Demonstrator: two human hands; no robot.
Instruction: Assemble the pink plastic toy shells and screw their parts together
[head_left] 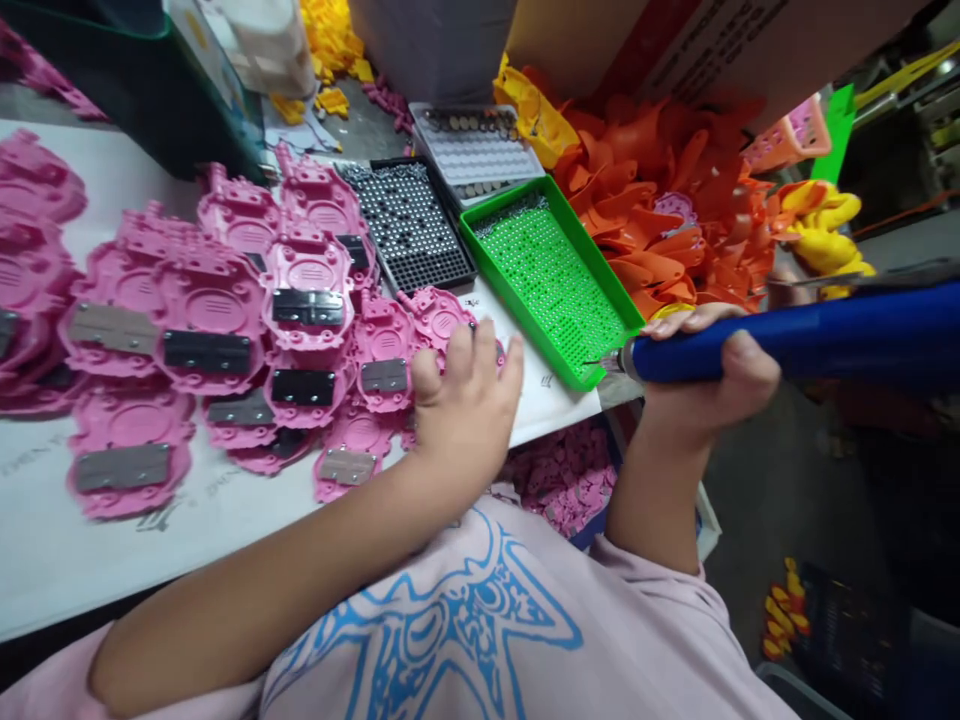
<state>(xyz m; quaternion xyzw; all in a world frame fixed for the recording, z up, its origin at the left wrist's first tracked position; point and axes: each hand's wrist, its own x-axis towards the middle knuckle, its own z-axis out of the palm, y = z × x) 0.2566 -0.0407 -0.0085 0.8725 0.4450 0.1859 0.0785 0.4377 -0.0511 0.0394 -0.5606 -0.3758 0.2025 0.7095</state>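
My right hand (712, 375) is wrapped round a blue power screwdriver (810, 335), whose tip is at the near corner of a green screw tray (559, 285) with rows of holes filled with small screws. My left hand (469, 410) has its fingers spread over a pink plastic housing (442, 315); whether it presses on the part I cannot tell. To its left, many more pink housings (311, 270) lie in overlapping stacks, several with a dark or grey plate (206, 352) screwed on.
A black screw tray (416, 220) and a white tray (472, 150) lie behind the green one. Orange plastic parts (637, 190) are heaped at the back right beside a cardboard box (712, 45). A dark green bin (150, 90) stands at the back left. Pink pieces (562, 480) fill a container below the table edge.
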